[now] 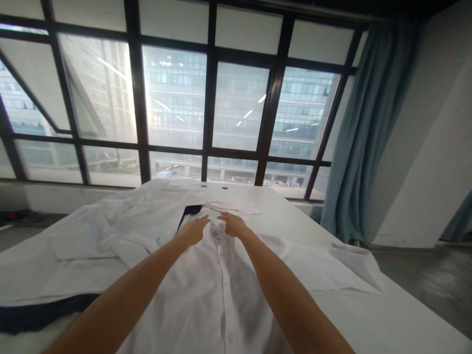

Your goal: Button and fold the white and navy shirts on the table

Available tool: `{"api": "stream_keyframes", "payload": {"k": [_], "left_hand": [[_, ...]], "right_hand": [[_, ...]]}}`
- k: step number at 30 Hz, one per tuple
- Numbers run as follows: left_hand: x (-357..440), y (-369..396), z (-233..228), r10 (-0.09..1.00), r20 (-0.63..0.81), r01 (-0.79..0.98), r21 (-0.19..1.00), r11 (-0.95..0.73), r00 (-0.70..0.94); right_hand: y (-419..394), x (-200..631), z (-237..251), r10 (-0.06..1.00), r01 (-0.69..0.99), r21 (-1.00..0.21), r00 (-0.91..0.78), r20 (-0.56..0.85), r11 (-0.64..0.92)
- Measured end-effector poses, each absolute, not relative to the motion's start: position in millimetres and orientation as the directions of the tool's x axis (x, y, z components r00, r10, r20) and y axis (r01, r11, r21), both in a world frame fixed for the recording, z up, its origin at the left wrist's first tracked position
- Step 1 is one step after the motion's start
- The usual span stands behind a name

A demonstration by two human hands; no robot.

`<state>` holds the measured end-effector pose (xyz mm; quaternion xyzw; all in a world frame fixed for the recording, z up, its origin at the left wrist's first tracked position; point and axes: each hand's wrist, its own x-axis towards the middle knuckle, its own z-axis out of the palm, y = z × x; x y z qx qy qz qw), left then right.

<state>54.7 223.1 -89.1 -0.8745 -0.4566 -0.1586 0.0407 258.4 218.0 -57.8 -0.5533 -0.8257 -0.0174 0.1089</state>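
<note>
White button-front shirt (221,290) lies flat on the table (387,319), placket up, sleeves spread. Left hand (194,229) and right hand (233,224) close together, both pinching fabric near the collar. Folding judged not yet begun.

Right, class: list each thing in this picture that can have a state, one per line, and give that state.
White shirt: spread flat on the table, front up, button placket closed.
Left hand: on the shirt near the collar.
Right hand: on the shirt near the collar.
Other white garments: lying crumpled.
Curtain: drawn aside.
</note>
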Motion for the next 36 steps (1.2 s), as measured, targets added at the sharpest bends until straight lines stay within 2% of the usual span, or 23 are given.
{"api": "stream_keyframes", "payload": {"k": [4, 7, 9, 12, 15, 17, 22, 27, 29, 32, 34, 36], "left_hand": [[64, 243, -82, 0.799, 0.202, 0.819, -0.031, -0.573, 0.567], [62, 244, -77, 0.795, 0.256, 0.825, -0.017, -0.565, 0.549], [56, 237, -76, 0.794, 0.309, 0.832, 0.018, -0.555, 0.523], [45, 218, -74, 0.79, 0.392, 0.836, 0.086, -0.542, 0.472], [39, 191, -72, 0.794, 0.446, 0.825, 0.186, -0.534, 0.413], [39, 173, -70, 0.826, 0.439, 0.838, 0.244, -0.489, 0.354], [46, 136, -74, 0.893, 0.402, 0.876, 0.332, -0.349, 0.203], [50, 113, -87, 0.9, 0.39, 0.861, 0.369, -0.349, 0.198], [49, 108, -94, 0.891, 0.409, 0.859, 0.366, -0.358, 0.197], [46, 106, -101, 0.872, 0.469, 0.838, 0.413, -0.357, 0.14], [44, 109, -104, 0.863, 0.5, 0.79, 0.497, -0.36, 0.079], [44, 113, -104, 0.883, 0.469, 0.7, 0.623, -0.348, 0.02]], "right_hand": [[232, 260, -59, 0.904, 0.904, -0.052, -0.418, 0.087, 0.423], [227, 270, -61, 0.895, 0.901, -0.032, -0.426, 0.136, 0.433], [218, 279, -61, 0.895, 0.912, -0.048, -0.388, 0.221, 0.407], [198, 293, -61, 0.889, 0.918, -0.133, -0.315, 0.332, 0.374], [173, 301, -61, 0.858, 0.888, -0.201, -0.305, 0.413, 0.413], [156, 301, -62, 0.846, 0.879, -0.232, -0.281, 0.454, 0.417], [115, 290, -69, 0.866, 0.9, -0.301, -0.143, 0.479, 0.315], [90, 288, -93, 0.812, 0.85, -0.385, -0.082, 0.578, 0.36], [88, 291, -103, 0.816, 0.818, -0.434, -0.073, 0.574, 0.378], [89, 295, -114, 0.865, 0.785, -0.5, -0.089, 0.495, 0.367], [91, 298, -116, 0.891, 0.768, -0.544, -0.074, 0.449, 0.338], [95, 301, -117, 0.905, 0.732, -0.598, -0.057, 0.421, 0.325]]}}
